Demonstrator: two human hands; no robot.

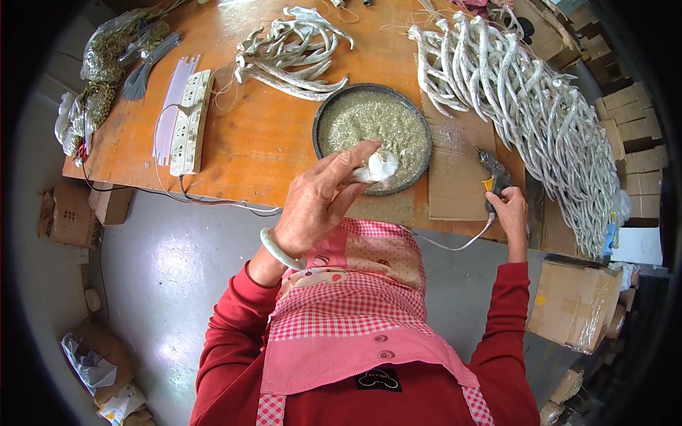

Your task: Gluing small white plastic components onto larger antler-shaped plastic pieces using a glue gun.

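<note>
My left hand (323,195) is raised over the near rim of a round dark pan (323,113) of glittery granules and pinches a small white piece (376,167) between its fingertips. A pale bangle sits on that wrist. My right hand (508,209) rests at the table's near edge, closed around the handle of a dark glue gun (492,169) with an orange trigger. The gun lies on a sheet of cardboard (455,181), and its cord (455,246) hangs off the table edge.
On the orange wooden table (263,153), a big heap of silvery-white antler-shaped branches (526,99) lies at the right and a smaller pile (291,53) behind the pan. A white power strip (190,121), white sticks and bags of dried sprigs (106,57) lie left. Cardboard boxes (572,302) stand on the floor.
</note>
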